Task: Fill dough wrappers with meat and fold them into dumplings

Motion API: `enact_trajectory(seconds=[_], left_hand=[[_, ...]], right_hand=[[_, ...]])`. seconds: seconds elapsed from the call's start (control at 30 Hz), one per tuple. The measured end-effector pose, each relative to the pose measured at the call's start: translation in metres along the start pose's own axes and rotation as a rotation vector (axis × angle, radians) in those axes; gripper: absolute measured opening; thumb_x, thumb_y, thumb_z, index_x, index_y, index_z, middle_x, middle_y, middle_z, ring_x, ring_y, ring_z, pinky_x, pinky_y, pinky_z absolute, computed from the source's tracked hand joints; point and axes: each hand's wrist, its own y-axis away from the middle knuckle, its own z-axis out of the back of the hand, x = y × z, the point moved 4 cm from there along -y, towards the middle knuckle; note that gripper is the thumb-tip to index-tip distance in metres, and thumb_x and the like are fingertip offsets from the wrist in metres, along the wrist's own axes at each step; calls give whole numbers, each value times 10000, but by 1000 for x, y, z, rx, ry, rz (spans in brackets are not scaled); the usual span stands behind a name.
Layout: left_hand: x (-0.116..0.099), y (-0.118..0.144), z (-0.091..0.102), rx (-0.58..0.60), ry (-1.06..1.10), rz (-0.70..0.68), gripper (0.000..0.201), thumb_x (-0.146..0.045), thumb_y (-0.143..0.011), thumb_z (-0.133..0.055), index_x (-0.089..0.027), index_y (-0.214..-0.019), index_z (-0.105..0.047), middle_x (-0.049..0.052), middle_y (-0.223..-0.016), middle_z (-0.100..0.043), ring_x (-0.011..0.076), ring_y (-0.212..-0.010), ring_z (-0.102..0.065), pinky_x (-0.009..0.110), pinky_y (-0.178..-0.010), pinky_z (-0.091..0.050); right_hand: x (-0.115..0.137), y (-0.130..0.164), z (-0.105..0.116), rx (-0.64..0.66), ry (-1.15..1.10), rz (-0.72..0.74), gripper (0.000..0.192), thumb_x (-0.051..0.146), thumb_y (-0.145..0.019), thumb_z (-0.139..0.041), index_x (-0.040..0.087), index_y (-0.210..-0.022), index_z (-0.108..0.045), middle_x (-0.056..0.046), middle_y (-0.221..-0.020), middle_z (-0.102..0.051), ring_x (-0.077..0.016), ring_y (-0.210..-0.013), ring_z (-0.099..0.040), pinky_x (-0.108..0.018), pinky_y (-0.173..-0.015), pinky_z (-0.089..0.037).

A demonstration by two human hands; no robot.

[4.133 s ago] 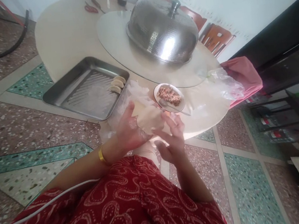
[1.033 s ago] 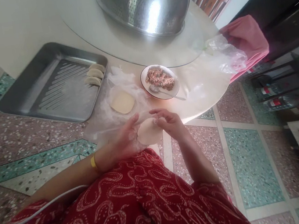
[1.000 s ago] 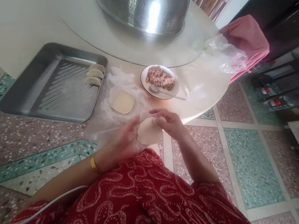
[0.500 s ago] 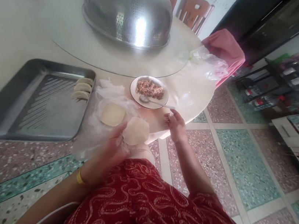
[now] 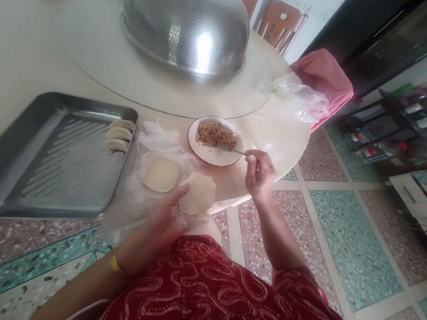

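Centre frame, at near edge of round table [image 5: 24, 54]: left hand [image 5: 162, 223] cupped under flat round dough wrapper [image 5: 197, 193], grip loose around its lower edge. Right hand [image 5: 258, 172] pinched narrow on spoon [image 5: 231, 149], bowl end in minced filling [image 5: 214, 134] on small plate [image 5: 208, 155]. Stack of wrappers [image 5: 161, 174] on clear plastic just left of plate. Steel tray [image 5: 39, 163] at left, three folded dumplings [image 5: 117, 136] in its right corner. Perforated steel dome [image 5: 184, 23] top centre
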Motion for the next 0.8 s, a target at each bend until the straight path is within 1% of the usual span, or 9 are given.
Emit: enact_trajectory(seconds=[0.03, 0.1, 0.2, 0.3, 0.43, 0.57, 0.67, 0.8], left_hand=[[1, -6, 2, -34, 2, -20, 312, -223, -945, -490, -166, -1190, -675, 67, -978, -759, 215, -1002, -695, 306, -944, -520], [2, -13, 4, -65, 5, -50, 326, -232, -941, -498, -157, -1211, -665, 74, -984, -755, 223, -1015, -689, 314, -951, -518], [4, -14, 7, -23, 6, -48, 330, -246, -932, -517, -175, -1217, -668, 73, -969, -757, 228, -1019, -689, 305, -937, -527], [4, -12, 11, 0, 3, -50, 337, -257, -933, -518, -175, -1226, -664, 78, -962, -758, 229, -1013, -693, 301, -930, -532], [2, -11, 13, 14, 3, -66, 358, -267, -934, -515, -158, -1249, -645, 95, -1026, -749, 234, -1029, -690, 308, -954, -527], [2, -11, 8, -31, 14, -52, 368, -254, -935, -513, -142, -1267, -626, 103, -1043, -745, 226, -1019, -698, 311, -964, -528], [2, -10, 5, -30, 29, -56, 356, -243, -935, -513, -140, -1252, -636, 102, -1028, -749, 222, -1012, -702, 310, -969, -527], [2, -8, 9, 32, 29, -66, 342, -249, -935, -514, -153, -1231, -657, 91, -1032, -750, 224, -1047, -690, 306, -980, -523]], right_hand=[[3, -1, 3, 1, 43, 64, 251, 364, -957, -409, 242, -998, -625, -104, -956, -683, -227, -943, -651, -427, -865, -510], [7, -3, 3, 23, 98, 142, 251, 329, -966, -389, 252, -1029, -620, -101, -959, -686, -231, -952, -648, -433, -871, -507], [13, -9, -7, 79, 174, 236, 249, 305, -971, -398, 254, -1041, -631, -91, -968, -697, -230, -948, -644, -429, -874, -501], [19, -15, -14, 100, 261, 307, 222, 305, -967, -443, 242, -1026, -648, -78, -959, -721, -221, -926, -643, -416, -873, -497], [20, -17, -9, 145, 243, 291, 220, 301, -971, -439, 244, -1028, -643, -63, -945, -746, -215, -871, -642, -412, -839, -493], [18, -16, -2, 148, 197, 282, 208, 300, -965, -458, 282, -1039, -652, -45, -984, -753, -229, -929, -634, -431, -900, -456], [15, -16, -10, 169, 192, 323, 212, 327, -957, -475, 288, -1023, -673, -38, -993, -761, -230, -945, -629, -423, -896, -450], [8, -13, -23, 207, 211, 308, 253, 364, -950, -462, 283, -992, -698, -39, -983, -767, -234, -931, -623, -423, -893, -445]])
